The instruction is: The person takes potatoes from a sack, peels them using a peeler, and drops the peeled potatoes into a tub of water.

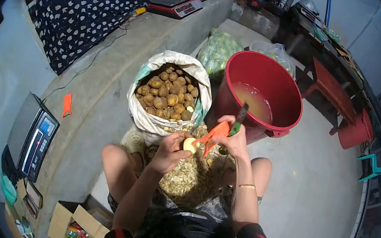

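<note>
My left hand [170, 155] grips a peeled, pale yellow potato [190, 145] between thumb and fingers. Against its right side is an orange peeler [218, 132], held in my right hand [236, 144]. A knife [236, 127] with a green handle and dark blade also sits in my right hand, its blade pointing up and away. Below both hands, a heap of potato peelings [182, 181] lies between my legs. Just beyond stands an open white sack [140, 116] with many unpeeled potatoes [169, 89] inside.
A large red tub [264, 73] with cloudy water stands right of the sack. Behind it are plastic bags of green vegetables [218, 50]. On the left ledge [89, 91] lie an orange peeler [67, 105] and a digital scale [35, 144]. An open cardboard box [61, 222] sits at lower left.
</note>
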The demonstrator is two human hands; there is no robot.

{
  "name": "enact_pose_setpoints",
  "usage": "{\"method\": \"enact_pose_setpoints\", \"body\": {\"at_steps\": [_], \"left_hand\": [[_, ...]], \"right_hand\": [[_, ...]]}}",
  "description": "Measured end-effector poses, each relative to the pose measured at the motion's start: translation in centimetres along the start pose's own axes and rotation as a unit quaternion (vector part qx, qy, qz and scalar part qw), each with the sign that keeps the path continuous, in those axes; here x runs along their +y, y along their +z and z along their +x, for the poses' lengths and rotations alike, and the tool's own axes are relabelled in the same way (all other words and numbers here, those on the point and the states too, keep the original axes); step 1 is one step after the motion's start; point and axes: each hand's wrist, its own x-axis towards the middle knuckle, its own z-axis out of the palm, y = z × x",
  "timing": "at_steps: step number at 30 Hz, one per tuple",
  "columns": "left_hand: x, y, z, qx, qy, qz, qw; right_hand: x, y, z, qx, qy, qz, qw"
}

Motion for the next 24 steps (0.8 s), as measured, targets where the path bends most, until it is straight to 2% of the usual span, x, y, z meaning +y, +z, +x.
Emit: {"method": "enact_pose_setpoints", "body": {"at_steps": [1, 2, 4, 5, 6, 8, 9, 10, 12, 14, 16, 17, 18, 20, 22, 24], "left_hand": [[-0.1, 0.2, 0.0, 0.005, 0.006, 0.018, 1.000], [-0.1, 0.3, 0.0, 0.011, 0.011, 0.036, 0.999], [-0.1, 0.4, -0.3, 0.024, -0.003, 0.024, 0.999], [-0.1, 0.4, -0.3, 0.030, 0.000, 0.015, 0.999], [-0.1, 0.5, -0.2, 0.034, 0.001, 0.005, 0.999], [-0.1, 0.4, 0.0, 0.041, 0.004, -0.009, 0.999], [-0.1, 0.4, 0.2, 0.026, 0.007, 0.007, 1.000], [-0.3, 0.5, 0.0, 0.013, 0.008, 0.023, 1.000], [-0.3, 0.6, -0.4, 0.016, 0.003, 0.002, 1.000], [0.1, 0.7, -0.1, 0.020, 0.000, -0.040, 0.999], [0.0, 0.7, 0.1, 0.032, -0.004, -0.024, 0.999], [-0.2, 0.8, 0.3, 0.026, 0.007, -0.008, 1.000], [-0.3, 1.0, 0.2, 0.020, 0.014, 0.010, 1.000], [-0.2, 0.7, 0.2, 0.024, 0.008, -0.027, 0.999], [0.5, 1.4, 0.0, 0.040, -0.002, -0.032, 0.999], [0.2, 0.7, 0.1, 0.034, -0.014, -0.011, 0.999]], "right_hand": [[-0.3, 0.7, -0.1, -0.017, -0.039, -0.017, 0.999], [-0.2, 0.5, 0.0, -0.017, -0.036, -0.018, 0.999], [0.6, -0.1, 0.5, 0.089, 0.046, 0.002, 0.995], [1.9, -0.8, 0.6, 0.090, 0.075, 0.079, 0.990], [1.2, -0.6, 0.5, 0.089, 0.072, 0.079, 0.990], [-0.8, 0.3, -0.2, -0.019, -0.001, 0.010, 1.000], [0.4, 0.5, 0.1, -0.024, -0.070, -0.042, 0.996], [1.5, 0.1, 0.2, -0.023, -0.067, -0.042, 0.997], [2.3, -0.8, 0.8, 0.098, 0.082, 0.057, 0.990], [1.9, -0.8, 0.7, 0.095, 0.063, 0.069, 0.991], [-0.2, 0.5, 0.1, -0.027, -0.081, -0.039, 0.996], [0.9, 0.6, 0.1, -0.005, -0.023, -0.022, 0.999], [1.3, 0.4, -0.1, -0.004, -0.018, -0.021, 1.000], [1.5, -0.5, 0.6, 0.097, 0.070, 0.052, 0.991], [0.1, -0.1, 0.5, 0.089, 0.060, 0.075, 0.991], [-0.9, 0.7, -0.2, -0.016, 0.000, -0.023, 1.000]]}}
